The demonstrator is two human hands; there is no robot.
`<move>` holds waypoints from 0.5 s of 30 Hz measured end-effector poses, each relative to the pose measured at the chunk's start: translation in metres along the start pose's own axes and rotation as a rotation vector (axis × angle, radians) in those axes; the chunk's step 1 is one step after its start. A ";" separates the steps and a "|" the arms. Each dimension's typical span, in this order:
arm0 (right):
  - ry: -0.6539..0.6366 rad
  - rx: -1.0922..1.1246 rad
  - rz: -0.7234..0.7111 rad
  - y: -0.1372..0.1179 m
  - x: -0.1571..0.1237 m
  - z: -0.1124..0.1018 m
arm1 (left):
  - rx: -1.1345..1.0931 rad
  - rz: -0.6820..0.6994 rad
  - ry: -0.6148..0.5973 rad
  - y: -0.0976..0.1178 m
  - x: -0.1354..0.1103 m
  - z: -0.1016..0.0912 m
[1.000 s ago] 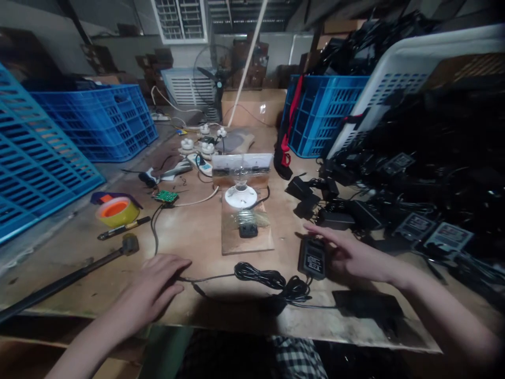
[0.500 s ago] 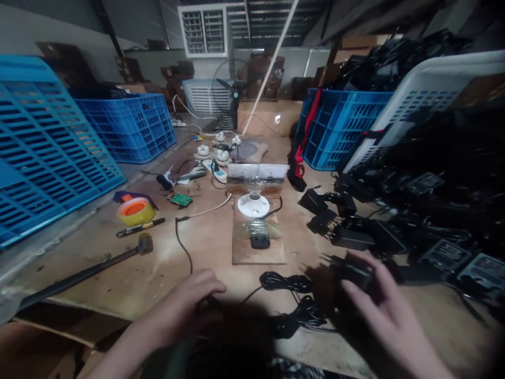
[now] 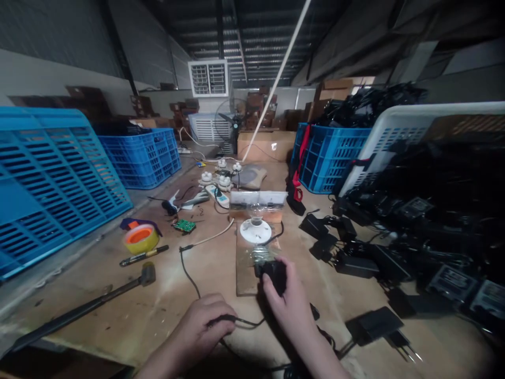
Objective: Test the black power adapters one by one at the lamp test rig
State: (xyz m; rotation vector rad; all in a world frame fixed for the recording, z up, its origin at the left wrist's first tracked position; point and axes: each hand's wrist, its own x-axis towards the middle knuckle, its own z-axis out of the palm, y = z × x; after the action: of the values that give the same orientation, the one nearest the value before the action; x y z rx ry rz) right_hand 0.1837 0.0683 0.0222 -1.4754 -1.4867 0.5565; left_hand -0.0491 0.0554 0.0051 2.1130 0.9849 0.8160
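My right hand is closed around a black power adapter, its front end against the dark socket at the near end of a wooden board. That socket is mostly covered, so I cannot tell whether the plug is in. My left hand pinches a thin black cable a little nearer to me. On the same board, behind the adapter, is a round white lamp holder with a clear bulb. Another black adapter with two metal pins lies to the right of my right forearm.
Several black adapters are heaped along the right side beside a white crate. Yellow tape, a marker, a hammer and a green circuit board lie on the left. Blue crates flank the table.
My right hand has moved left with the adapter, from beside the heap to the socket on the board. My left hand has shifted slightly right with the cable. The view has tilted up.
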 end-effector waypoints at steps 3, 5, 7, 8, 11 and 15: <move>0.020 -0.038 -0.033 0.006 0.001 0.012 | 0.030 -0.064 0.013 -0.001 0.004 0.003; 0.024 -0.035 -0.017 0.007 0.002 0.014 | 0.026 -0.116 0.051 0.000 0.006 0.007; 0.015 -0.036 0.000 0.006 0.002 0.014 | 0.038 -0.130 0.071 0.001 0.008 0.010; 0.008 -0.046 0.008 0.006 0.002 0.013 | 0.049 -0.123 0.072 0.002 0.009 0.012; -0.021 -0.086 0.014 0.003 0.002 0.012 | 0.099 -0.138 0.060 0.004 0.010 0.014; -0.031 -0.089 -0.008 -0.002 0.003 0.009 | 0.204 -0.125 0.029 0.000 0.009 0.016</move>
State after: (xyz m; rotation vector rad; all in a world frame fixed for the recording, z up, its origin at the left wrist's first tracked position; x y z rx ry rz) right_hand 0.1757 0.0733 0.0209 -1.5355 -1.5580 0.5161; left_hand -0.0326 0.0586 -0.0020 2.1886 1.2485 0.7119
